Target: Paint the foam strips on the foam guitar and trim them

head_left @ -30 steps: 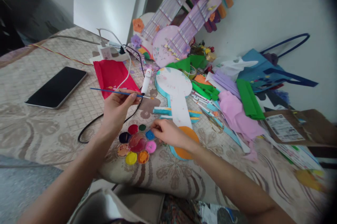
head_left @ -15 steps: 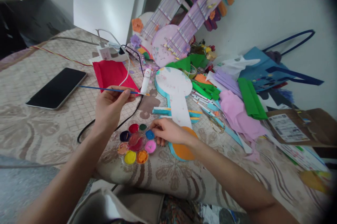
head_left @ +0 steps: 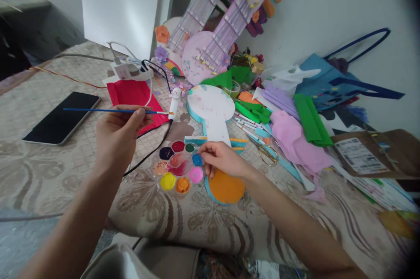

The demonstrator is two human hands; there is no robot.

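My left hand point(head_left: 116, 137) is closed around a thin blue paintbrush point(head_left: 95, 110), held level with its tip pointing right toward a white glue gun point(head_left: 174, 101). My right hand point(head_left: 221, 158) rests with curled fingers on the right edge of a round paint palette point(head_left: 179, 166) with several colour wells. Just behind and under that hand lies a guitar-shaped foam cut-out point(head_left: 215, 115), white with a teal rim and an orange round end point(head_left: 225, 187).
A black phone point(head_left: 61, 118) lies at the left and a red sheet point(head_left: 133, 95) beside a power strip point(head_left: 129, 70). Decorated foam guitars point(head_left: 210, 29) lean on the wall. Coloured paper point(head_left: 288, 126), scissors point(head_left: 267, 154), a blue bag point(head_left: 331, 84) and a brown envelope point(head_left: 367, 156) crowd the right.
My left hand has drawn the paintbrush back to the left, away from the cut-out. My right hand stays at the palette's edge. The view has shifted slightly.
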